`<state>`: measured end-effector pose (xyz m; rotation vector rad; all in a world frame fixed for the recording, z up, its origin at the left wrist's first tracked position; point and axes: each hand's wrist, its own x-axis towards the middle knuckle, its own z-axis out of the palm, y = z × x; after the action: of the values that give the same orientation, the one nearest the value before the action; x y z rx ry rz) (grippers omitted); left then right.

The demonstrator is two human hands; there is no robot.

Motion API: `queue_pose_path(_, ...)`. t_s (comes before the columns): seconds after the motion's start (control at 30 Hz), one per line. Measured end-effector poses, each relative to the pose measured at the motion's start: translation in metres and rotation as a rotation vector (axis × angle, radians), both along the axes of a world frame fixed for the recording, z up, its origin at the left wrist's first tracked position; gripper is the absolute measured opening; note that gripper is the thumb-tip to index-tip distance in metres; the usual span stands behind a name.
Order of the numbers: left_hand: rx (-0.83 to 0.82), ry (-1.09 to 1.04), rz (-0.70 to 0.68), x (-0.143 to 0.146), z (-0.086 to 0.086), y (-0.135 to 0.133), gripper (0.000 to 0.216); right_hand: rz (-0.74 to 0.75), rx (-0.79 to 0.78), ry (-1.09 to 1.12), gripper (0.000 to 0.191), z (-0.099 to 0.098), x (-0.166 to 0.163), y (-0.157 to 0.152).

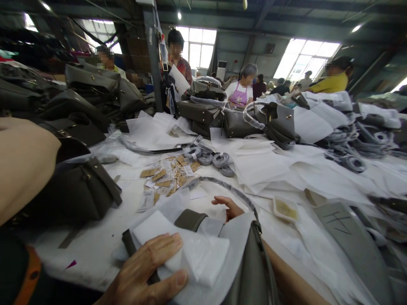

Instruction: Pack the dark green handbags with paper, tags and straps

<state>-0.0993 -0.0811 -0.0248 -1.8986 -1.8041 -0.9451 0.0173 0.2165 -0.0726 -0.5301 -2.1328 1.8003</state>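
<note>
A dark olive-grey handbag [251,271] stands at the table's near edge, its wrapped handle [222,184] arching up behind it. Folded white padding sheet [203,252] and thin white paper [240,231] lie across the bag's top, hiding much of its opening. My left hand [155,262] rests on the padding, fingers stretched out and thumb apart. On the bag's far side, inside the handle's arch, is my right hand [230,207], fingers apart and partly covered by the paper. Between the hands shows an olive flap [190,220] with a clear wrapping beside it.
Tan hang tags [163,173] lie heaped beyond the bag, beside coiled wrapped straps [221,160]. Loose white sheets [263,165] spread right, near a small dish [286,209] and grey panel [349,237]. Another handbag [76,190] and a bare arm [25,165] are left. Several people work behind.
</note>
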Motion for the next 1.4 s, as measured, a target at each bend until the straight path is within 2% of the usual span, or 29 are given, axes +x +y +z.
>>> queue_pose_path(0.13,0.013,0.015,-0.006,0.001,-0.003,0.004,0.049,-0.054,0.044,0.089,0.023,0.009,-0.008,-0.005)
queue_pose_path(0.27,0.061,0.016,0.057,0.004,-0.004,0.015,0.047,-0.185,-0.044,-0.004,0.031,0.029,0.018,-0.003)
queue_pose_path(0.37,0.089,0.034,0.111,0.010,0.000,0.031,0.051,-0.189,0.011,-0.107,0.033,0.041,0.056,-0.010)
queue_pose_path(0.43,0.082,0.065,0.136,0.017,0.002,0.046,0.053,-0.163,0.025,-0.196,0.032,0.040,0.082,-0.023)
queue_pose_path(0.5,0.068,0.101,0.170,0.025,0.000,0.061,0.056,-0.150,-0.094,-0.317,0.033,0.032,0.106,-0.041)
queue_pose_path(0.57,0.037,0.135,0.221,0.036,-0.005,0.076,0.059,-0.171,-0.300,-0.412,0.043,0.022,0.125,-0.061)
queue_pose_path(0.67,-0.033,0.224,0.278,0.055,-0.016,0.093,0.058,-0.256,-0.485,-0.370,0.051,0.014,0.143,-0.086)
queue_pose_path(0.8,-0.092,0.360,0.247,0.075,-0.025,0.098,0.054,-0.345,-0.516,-0.277,0.050,0.016,0.152,-0.091)
queue_pose_path(0.9,-0.149,0.388,0.187,0.079,-0.022,0.097,0.051,-0.391,-0.561,-0.234,0.049,0.023,0.145,-0.083)
queue_pose_path(1.0,-0.197,0.382,0.052,0.078,-0.014,0.105,0.042,-0.418,-0.572,-0.178,0.049,0.029,0.133,-0.077)
queue_pose_path(1.1,-0.253,0.302,-0.067,0.079,-0.005,0.122,0.030,-0.407,-0.559,-0.149,0.048,0.030,0.125,-0.077)
queue_pose_path(1.2,-0.298,0.121,-0.097,0.083,0.001,0.137,0.015,-0.369,-0.552,-0.135,0.048,0.026,0.128,-0.077)
queue_pose_path(1.3,-0.277,-0.140,-0.084,0.088,0.004,0.147,0.013,-0.299,-0.512,-0.156,0.047,0.021,0.138,-0.076)
queue_pose_path(1.4,-0.247,-0.400,0.006,0.093,0.002,0.152,0.018,-0.230,-0.480,-0.209,0.046,0.021,0.148,-0.073)
